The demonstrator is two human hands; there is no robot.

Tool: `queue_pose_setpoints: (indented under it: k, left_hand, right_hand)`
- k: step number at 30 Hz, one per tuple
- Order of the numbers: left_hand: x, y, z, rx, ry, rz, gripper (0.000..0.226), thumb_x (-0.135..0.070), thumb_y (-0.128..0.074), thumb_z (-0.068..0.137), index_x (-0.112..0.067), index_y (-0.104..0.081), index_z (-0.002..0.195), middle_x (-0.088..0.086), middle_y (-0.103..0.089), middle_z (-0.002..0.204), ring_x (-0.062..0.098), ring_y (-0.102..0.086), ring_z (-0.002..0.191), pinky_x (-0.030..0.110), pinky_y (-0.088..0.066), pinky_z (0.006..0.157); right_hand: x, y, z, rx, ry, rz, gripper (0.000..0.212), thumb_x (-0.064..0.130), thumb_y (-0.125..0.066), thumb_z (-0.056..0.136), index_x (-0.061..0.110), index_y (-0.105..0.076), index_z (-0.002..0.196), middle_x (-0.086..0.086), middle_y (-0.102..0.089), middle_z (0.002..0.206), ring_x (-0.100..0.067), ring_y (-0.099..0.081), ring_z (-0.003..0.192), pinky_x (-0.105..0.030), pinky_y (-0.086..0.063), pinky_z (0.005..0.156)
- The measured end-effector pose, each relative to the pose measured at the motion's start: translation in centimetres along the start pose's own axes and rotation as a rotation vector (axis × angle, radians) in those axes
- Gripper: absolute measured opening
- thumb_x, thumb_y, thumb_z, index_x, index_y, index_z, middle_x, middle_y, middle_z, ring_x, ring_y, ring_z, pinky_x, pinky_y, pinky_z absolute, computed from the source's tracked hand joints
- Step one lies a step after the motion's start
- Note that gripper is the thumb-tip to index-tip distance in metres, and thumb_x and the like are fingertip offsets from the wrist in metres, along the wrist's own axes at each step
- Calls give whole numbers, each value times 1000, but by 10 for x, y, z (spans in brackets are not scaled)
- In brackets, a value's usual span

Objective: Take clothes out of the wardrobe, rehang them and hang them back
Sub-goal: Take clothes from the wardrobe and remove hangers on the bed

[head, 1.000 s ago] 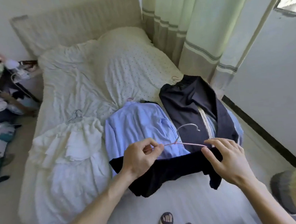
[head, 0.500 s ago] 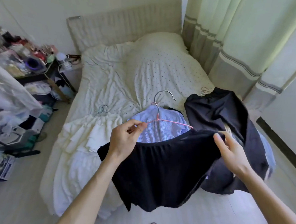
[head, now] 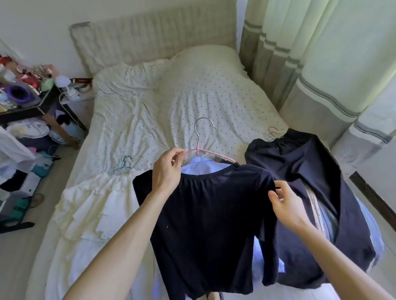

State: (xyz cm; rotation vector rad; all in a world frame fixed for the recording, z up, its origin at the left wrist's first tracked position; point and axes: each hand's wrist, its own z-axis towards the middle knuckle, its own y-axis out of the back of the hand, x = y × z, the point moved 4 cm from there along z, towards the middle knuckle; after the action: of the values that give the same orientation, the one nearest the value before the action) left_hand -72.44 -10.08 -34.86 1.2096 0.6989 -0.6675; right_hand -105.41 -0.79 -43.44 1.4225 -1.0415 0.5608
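Note:
A black long-sleeved top (head: 211, 221) hangs in the air over the foot of the bed on a pink wire hanger (head: 212, 154) with a metal hook. My left hand (head: 168, 173) pinches the hanger's left arm at the top's shoulder. My right hand (head: 286, 205) pinches the fabric at the top's right shoulder. A light blue striped shirt (head: 203, 167) lies on the bed behind the top, mostly hidden. A white ruffled garment (head: 95, 208) on a hanger lies to the left. A dark garment (head: 312, 188) on a hanger lies to the right.
The bed (head: 142, 111) with a dotted quilt fills the middle. A cluttered side table (head: 22, 101) and piled items stand on the floor at the left. Striped curtains (head: 314, 48) hang at the right, with a white wall panel beyond.
The black top has been lifted off the bed and now hangs upright on the pink hanger. My right hand has shifted along its right shoulder. The view has tilted up.

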Motion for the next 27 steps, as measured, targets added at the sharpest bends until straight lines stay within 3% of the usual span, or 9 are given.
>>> queue_pose_setpoints:
  k: [5, 9, 14, 17, 19, 23, 27]
  left_hand:
    - [72, -62, 80, 102, 70, 93, 17, -44, -52, 100, -34, -60, 89, -11, -65, 83, 2, -58, 76, 15, -38, 61]
    - [141, -113, 149, 200, 120, 190, 18, -39, -48, 103, -29, -59, 94, -10, -62, 81, 17, -59, 78, 32, -42, 63]
    - [213, -179, 215, 271, 93, 369, 22, -34, -41, 106, -22, -60, 106, 0, -67, 100, 27, -61, 85, 39, -49, 66]
    - [258, -213, 244, 291, 110, 427, 22, -32, -41, 106, -21, -60, 108, 2, -67, 104, 29, -61, 84, 38, -46, 64]
    - [288, -237, 258, 288, 120, 469, 22, -33, -39, 107, -21, -57, 106, 2, -68, 98, 26, -55, 75, 35, -39, 60]
    - [344, -285, 274, 323, 175, 589, 25, -34, -35, 108, -21, -56, 110, 5, -65, 87, 29, -55, 66, 36, -39, 58]
    - [384, -320, 270, 347, 182, 686, 23, -33, -42, 106, -18, -59, 104, 0, -48, 65, 19, -31, 45, 25, -16, 48]
  right_hand:
    - [-20, -46, 81, -5, -124, -75, 17, 21, -52, 100, 28, -54, 116, 7, -65, 99, 3, -58, 85, -30, -40, 79]
    - [-28, -91, 156, -29, -191, -124, 17, 19, -51, 101, 33, -49, 109, 15, -61, 92, 3, -56, 81, -31, -40, 79]
    - [-58, -139, 236, -78, -286, -166, 24, 21, -49, 102, 23, -52, 125, 3, -65, 112, -23, -62, 99, -33, -42, 85]
    - [-82, -172, 267, -100, -322, -182, 28, 19, -50, 101, 21, -52, 129, -2, -66, 119, -27, -61, 108, -30, -39, 85]
    - [-101, -192, 280, -104, -354, -170, 30, 18, -52, 101, 21, -52, 131, -1, -64, 125, -26, -60, 114, -29, -39, 89]
    - [-138, -229, 298, 5, -375, -289, 49, 23, -56, 99, 18, -43, 146, -3, -52, 145, -24, -45, 133, -32, -36, 108]
    - [-166, -263, 298, 185, -291, -585, 68, 30, -56, 99, 11, -27, 157, -5, -31, 162, -28, -28, 146, -39, -25, 119]
